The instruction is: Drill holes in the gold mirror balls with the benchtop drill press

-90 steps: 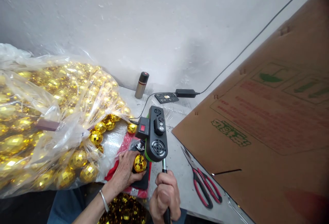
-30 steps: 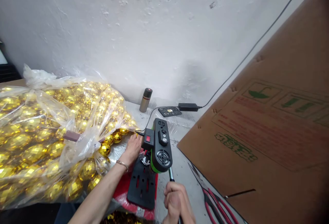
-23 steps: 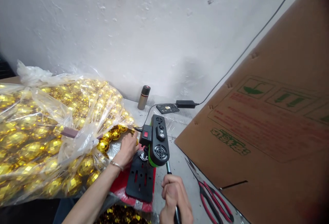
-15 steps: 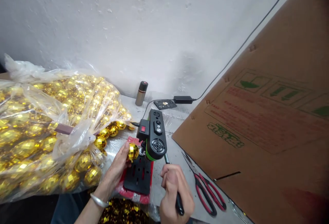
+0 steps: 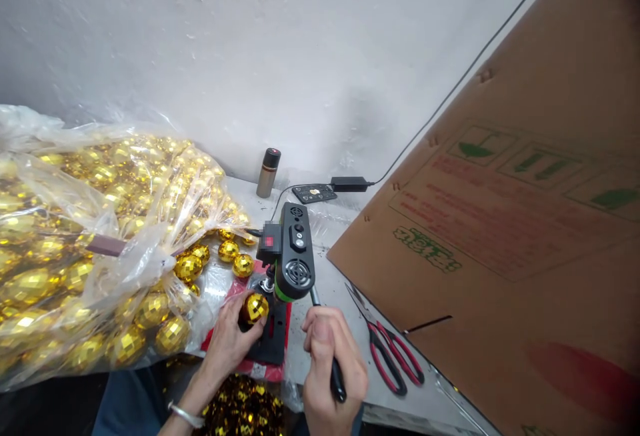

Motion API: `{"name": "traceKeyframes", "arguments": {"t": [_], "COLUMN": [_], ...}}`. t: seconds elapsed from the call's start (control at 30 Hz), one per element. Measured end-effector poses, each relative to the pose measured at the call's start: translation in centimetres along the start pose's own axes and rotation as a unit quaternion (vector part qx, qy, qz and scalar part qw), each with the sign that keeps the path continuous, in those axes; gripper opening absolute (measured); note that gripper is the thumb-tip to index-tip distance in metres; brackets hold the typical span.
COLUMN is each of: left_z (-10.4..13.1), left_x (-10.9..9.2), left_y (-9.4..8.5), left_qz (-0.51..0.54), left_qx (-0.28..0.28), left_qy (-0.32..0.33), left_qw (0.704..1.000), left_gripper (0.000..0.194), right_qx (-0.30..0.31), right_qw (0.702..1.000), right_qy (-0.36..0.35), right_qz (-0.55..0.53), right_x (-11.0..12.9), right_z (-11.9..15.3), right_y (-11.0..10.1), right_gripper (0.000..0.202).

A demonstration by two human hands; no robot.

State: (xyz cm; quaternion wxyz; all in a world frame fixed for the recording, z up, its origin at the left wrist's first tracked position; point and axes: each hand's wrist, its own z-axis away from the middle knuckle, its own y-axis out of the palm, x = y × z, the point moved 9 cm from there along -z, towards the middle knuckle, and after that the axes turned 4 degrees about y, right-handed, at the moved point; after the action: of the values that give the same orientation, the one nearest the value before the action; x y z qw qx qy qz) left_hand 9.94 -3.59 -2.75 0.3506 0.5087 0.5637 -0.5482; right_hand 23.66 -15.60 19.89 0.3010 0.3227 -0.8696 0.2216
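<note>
Between its thumb and fingers my left hand (image 5: 231, 337) holds a shiny gold faceted ball (image 5: 255, 307), just left of the black slotted base (image 5: 270, 346) of a small bench machine. The machine's black head (image 5: 297, 253), with round vents and a green band, stands over the base. My right hand (image 5: 333, 363) is wrapped round the black-gripped lever (image 5: 337, 383) at the machine's right side. Red plastic (image 5: 274, 373) lies under the base. Several loose gold balls (image 5: 243, 265) rest behind my left hand.
A clear bag of gold balls (image 5: 100, 203) fills the left. Red-handled scissors (image 5: 395, 356) lie on the right, beside a big cardboard box (image 5: 490, 223). At the wall are a bottle (image 5: 269, 173), a phone-like item (image 5: 314, 193) and a power adapter (image 5: 349, 184).
My left hand has moved slightly down and now grips the ball between thumb and fingers in front of the machine. More loose balls show behind it. The whole view has shifted a little.
</note>
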Motion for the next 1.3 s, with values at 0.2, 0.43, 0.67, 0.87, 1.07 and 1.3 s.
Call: {"name": "traceKeyframes", "arguments": {"t": [0.2,0.43,0.67,0.87,1.07,1.3], "left_z": [0.6,1.2,0.5,0.4,0.6,0.6], "left_x": [-1.5,-1.6,-1.6,-1.5,-1.4,-1.2], "left_y": [1.0,2.3,2.9,2.9,3.0,2.9], "left_qz": [-0.094,-0.128,-0.136,-0.139,-0.143,-0.131], "left_qx": [0.006,0.031,0.081,0.091,0.09,0.079], "left_qy": [0.135,0.188,0.14,0.116,0.118,0.108], "left_qw": [0.986,0.973,0.977,0.979,0.979,0.982], "left_gripper": [0.047,0.046,0.05,0.048,0.048,0.048], "right_qx": [0.006,0.01,0.0,-0.035,-0.096,-0.09], "right_qw": [1.0,1.0,1.0,0.997,0.994,0.995], "right_qy": [-0.003,-0.002,-0.011,-0.055,-0.039,0.036], "right_qz": [0.014,0.025,0.019,0.039,0.046,0.035], "right_x": [0.1,0.1,-0.7,-2.7,-3.6,-3.4], "right_z": [-0.2,0.3,1.1,4.0,5.3,5.4], "right_y": [-0.1,-0.1,-0.1,0.5,0.6,0.8], "right_gripper": [0.027,0.026,0.028,0.03,0.032,0.032]}}
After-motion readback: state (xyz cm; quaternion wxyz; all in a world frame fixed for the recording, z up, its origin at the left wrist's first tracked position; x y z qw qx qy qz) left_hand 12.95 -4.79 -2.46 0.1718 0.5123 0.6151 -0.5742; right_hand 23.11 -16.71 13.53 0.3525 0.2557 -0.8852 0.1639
